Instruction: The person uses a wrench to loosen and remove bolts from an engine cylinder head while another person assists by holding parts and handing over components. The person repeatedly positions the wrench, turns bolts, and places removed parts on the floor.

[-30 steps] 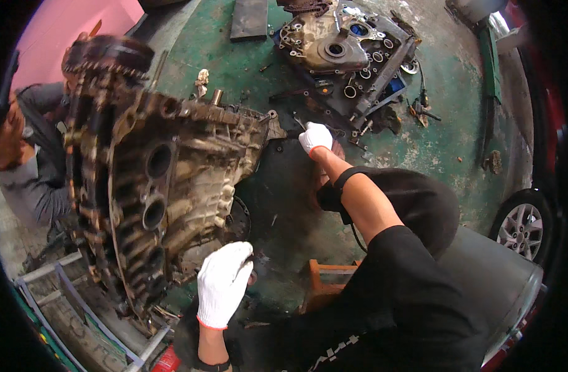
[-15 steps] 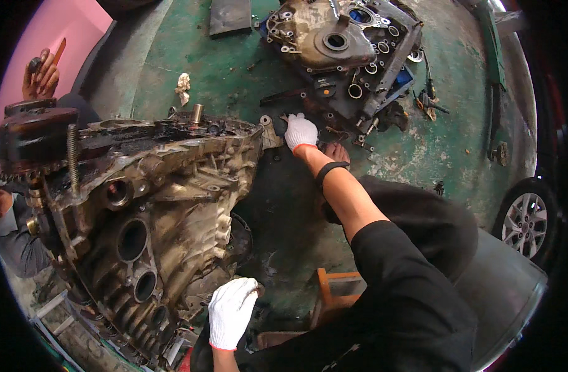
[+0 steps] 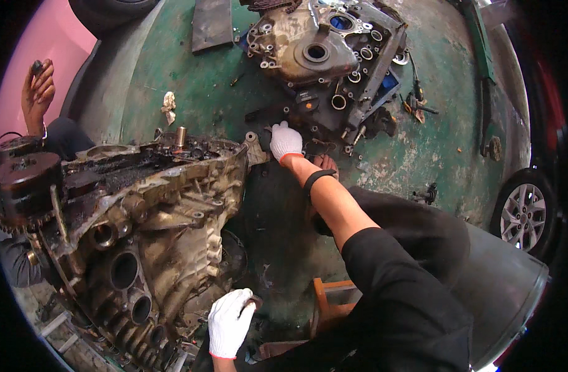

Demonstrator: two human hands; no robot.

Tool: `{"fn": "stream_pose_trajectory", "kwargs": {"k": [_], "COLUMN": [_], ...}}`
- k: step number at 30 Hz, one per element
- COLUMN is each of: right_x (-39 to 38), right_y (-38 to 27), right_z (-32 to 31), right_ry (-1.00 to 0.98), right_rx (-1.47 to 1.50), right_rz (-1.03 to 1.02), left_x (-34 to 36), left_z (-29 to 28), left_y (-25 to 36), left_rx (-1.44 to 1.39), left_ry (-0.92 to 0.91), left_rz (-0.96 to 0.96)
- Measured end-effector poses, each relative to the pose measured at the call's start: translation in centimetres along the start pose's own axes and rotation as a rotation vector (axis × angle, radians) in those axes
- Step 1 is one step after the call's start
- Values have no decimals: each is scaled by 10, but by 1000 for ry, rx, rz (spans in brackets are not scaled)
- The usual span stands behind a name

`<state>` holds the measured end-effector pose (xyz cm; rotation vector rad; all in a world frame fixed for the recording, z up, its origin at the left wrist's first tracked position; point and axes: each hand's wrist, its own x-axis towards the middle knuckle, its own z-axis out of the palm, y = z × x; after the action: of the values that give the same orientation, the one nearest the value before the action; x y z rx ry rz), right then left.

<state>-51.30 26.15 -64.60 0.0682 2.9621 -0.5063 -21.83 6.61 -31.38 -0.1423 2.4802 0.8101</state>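
Note:
A large, oily engine block [image 3: 160,235] fills the left half, a dark round housing [image 3: 25,186] on its upper left. My right hand [image 3: 286,141], in a white glove with a red cuff, reaches down just right of a metal bracket [image 3: 255,150] on the block. Its fingers are curled among small dark parts, and what they grip is hidden. My left hand [image 3: 230,319], gloved likewise, is low beside the block, its fingers closed round a small dark thing that I cannot make out.
A co-worker's hand [image 3: 39,93] holds a small dark object. A grimy cover plate [image 3: 302,53] lies with rings and tools [image 3: 417,102] on the green floor [image 3: 426,161]. An orange stool [image 3: 321,297], a drum [image 3: 501,291] and a car wheel [image 3: 523,214] are nearby.
The co-worker's hand has moved up and away from the round housing, holding a small object. The view has shifted, showing more of the block's top. My hands keep much the same grip.

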Motion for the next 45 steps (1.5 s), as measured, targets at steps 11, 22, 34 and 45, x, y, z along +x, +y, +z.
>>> {"fn": "stream_pose_trajectory", "kwargs": {"k": [11,22,34,45], "right_x": [-51,-147,-251,-335], "right_y": [12,-42,-148,-298], "right_z": [-13,-120,-362,-418], "right_ry": [92,49,241,-410], "right_rx": [191,588,1445,688], "right_rz": [121,278,-203,-978], "left_x": [1,-93,-213,-200], "left_z": [-8,-47,-72,-107], "left_y": [15,68,-22,-51], "left_rx": [32,217,-126,74], "left_ry": [44,534,1336,1183], "left_rz": [93,594,-94,-62]}}
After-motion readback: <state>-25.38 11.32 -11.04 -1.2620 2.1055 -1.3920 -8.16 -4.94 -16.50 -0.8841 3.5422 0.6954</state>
